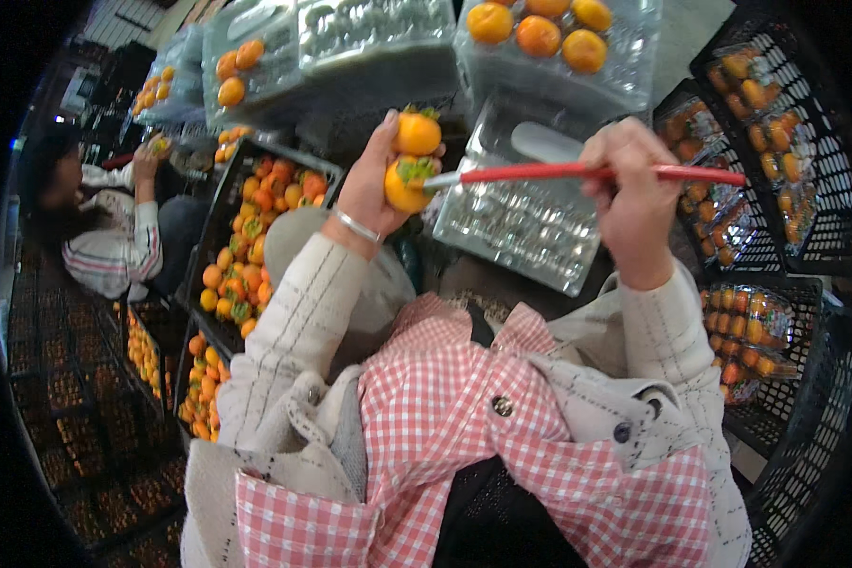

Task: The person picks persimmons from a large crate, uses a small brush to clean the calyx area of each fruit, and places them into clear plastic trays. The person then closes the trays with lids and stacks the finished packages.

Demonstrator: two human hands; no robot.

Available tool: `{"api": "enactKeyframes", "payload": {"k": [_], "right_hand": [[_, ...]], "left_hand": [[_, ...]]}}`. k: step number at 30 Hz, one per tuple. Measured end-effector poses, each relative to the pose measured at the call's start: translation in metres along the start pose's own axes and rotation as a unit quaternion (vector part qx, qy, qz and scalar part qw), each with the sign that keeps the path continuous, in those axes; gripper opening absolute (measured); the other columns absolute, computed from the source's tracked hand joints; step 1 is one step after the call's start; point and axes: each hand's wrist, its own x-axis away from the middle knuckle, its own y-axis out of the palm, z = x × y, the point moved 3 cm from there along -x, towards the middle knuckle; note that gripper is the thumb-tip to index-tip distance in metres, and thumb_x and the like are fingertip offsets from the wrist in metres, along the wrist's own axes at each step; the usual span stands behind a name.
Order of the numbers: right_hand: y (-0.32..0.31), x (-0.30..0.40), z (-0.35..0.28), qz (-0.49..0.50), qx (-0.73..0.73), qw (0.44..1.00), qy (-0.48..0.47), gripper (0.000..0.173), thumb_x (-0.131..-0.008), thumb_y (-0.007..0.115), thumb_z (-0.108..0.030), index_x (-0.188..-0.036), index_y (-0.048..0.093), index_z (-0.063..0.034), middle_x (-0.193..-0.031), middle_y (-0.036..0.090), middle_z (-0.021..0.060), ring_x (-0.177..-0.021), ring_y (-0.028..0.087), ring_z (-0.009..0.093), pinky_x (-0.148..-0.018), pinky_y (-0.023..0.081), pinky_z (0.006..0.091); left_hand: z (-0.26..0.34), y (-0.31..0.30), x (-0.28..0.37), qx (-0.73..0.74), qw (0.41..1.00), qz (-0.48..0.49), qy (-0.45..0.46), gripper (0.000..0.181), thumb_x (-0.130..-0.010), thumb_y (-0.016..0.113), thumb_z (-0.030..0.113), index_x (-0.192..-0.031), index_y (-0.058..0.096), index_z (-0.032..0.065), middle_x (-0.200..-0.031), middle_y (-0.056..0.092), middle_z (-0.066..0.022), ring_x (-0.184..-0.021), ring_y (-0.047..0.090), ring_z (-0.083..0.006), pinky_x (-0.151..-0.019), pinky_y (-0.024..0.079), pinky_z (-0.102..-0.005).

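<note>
Two orange persimmons sit in my left hand (364, 186), one above the other. The upper persimmon (419, 135) shows a green calyx at its top edge. On the lower persimmon (402, 192) the leafy calyx faces up. My right hand (632, 199) grips a slim red-handled brush (525, 172) by the middle of its handle, pointing left. Its tip meets the lower persimmon at the calyx. Under the brush lies a clear plastic clamshell tray (518, 231) with moulded cups, close in front of my lap.
A black crate (299, 153) of loose persimmons stands at my left, another crate behind it. Stacked clear trays (376, 42) line the far side; persimmons rest on a near stack (483, 78). Black crates (816, 163) with packed fruit stand at right. Another person (113, 248) sits at left.
</note>
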Motion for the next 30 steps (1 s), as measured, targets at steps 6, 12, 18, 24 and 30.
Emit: {"api": "enactKeyframes", "payload": {"k": [6,12,18,24,30], "right_hand": [[-0.016,-0.004,-0.004,0.006,-0.009,1.000,0.021,0.028,-0.094,0.053,-0.020,-0.070,0.055,-0.0048,-0.064,0.055,-0.0025,-0.056,0.049,0.003,-0.050,0.037,0.0174],[-0.041,0.000,-0.006,0.033,0.003,0.999,0.012,0.028,-0.094,0.053,-0.022,-0.072,0.056,-0.0051,-0.065,0.055,-0.0024,-0.056,0.049,0.003,-0.050,0.036,0.0176],[-0.069,0.006,-0.007,0.056,-0.010,0.998,0.019,0.027,-0.095,0.052,-0.021,-0.073,0.055,-0.0046,-0.065,0.055,-0.0012,-0.056,0.048,0.004,-0.050,0.036,0.0185],[-0.084,0.006,-0.011,0.079,-0.007,0.997,0.021,0.026,-0.095,0.052,-0.020,-0.074,0.056,-0.0037,-0.067,0.057,-0.0005,-0.057,0.050,0.005,-0.053,0.040,0.0199],[-0.096,0.006,-0.004,0.088,-0.020,0.995,0.040,0.026,-0.094,0.053,-0.020,-0.075,0.056,-0.0031,-0.068,0.057,-0.0004,-0.059,0.049,0.005,-0.055,0.040,0.0203]], "left_hand": [[0.009,0.000,-0.015,-0.014,1.000,-0.002,-0.011,0.042,-0.096,0.048,0.036,-0.118,0.050,0.0006,-0.113,0.059,-0.0182,-0.085,0.064,-0.0220,-0.069,0.058,-0.0351],[0.037,0.048,-0.047,-0.030,0.997,-0.076,0.003,0.036,-0.098,0.045,0.030,-0.124,0.049,0.0049,-0.115,0.058,-0.0185,-0.094,0.063,-0.0273,-0.072,0.056,-0.0339],[0.051,0.108,-0.083,-0.143,0.983,-0.116,0.010,0.044,-0.092,0.056,0.023,-0.127,0.046,-0.0004,-0.115,0.058,-0.0156,-0.102,0.061,-0.0274,-0.073,0.056,-0.0345],[0.051,0.201,-0.118,-0.474,0.852,-0.172,0.139,0.047,-0.084,0.066,0.022,-0.120,0.051,-0.0048,-0.109,0.059,-0.0153,-0.099,0.061,-0.0225,-0.081,0.052,-0.0321],[0.023,0.277,-0.161,-0.846,0.376,-0.131,0.354,0.050,-0.069,0.075,0.022,-0.114,0.059,0.0071,-0.103,0.060,-0.0106,-0.097,0.059,-0.0279,-0.084,0.049,-0.0369]]}}
